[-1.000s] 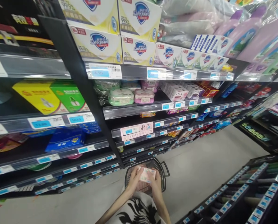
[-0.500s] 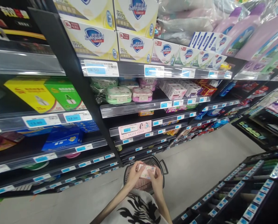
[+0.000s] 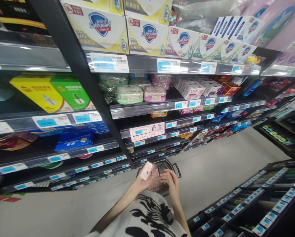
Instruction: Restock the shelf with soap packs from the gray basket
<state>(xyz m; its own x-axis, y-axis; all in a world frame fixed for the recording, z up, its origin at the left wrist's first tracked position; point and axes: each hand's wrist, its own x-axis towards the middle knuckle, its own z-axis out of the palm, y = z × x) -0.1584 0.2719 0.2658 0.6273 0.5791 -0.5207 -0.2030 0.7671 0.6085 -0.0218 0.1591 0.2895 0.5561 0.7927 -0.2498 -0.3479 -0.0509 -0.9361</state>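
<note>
My left hand (image 3: 140, 182) is closed on a small pink soap box (image 3: 146, 170), tilted and lifted above a dark shopping basket (image 3: 175, 169) on the floor. My right hand (image 3: 171, 181) hovers just right of the box with its fingers loosely spread, holding nothing. Pinkish packs lie inside the basket under both hands. A black-and-white patterned garment covers my lap at the bottom of the view.
Dark shelving (image 3: 147, 110) on the left carries Safeguard soap boxes (image 3: 100, 28), soap dishes (image 3: 129, 93), LUX boxes (image 3: 194, 90) and blue price tags. A lower rack (image 3: 248, 204) stands at the right. Grey floor (image 3: 211, 171) runs between them.
Both hands held the pink box flat over the basket; now the right hand has let go and the left hand has tilted and raised the box to the left.
</note>
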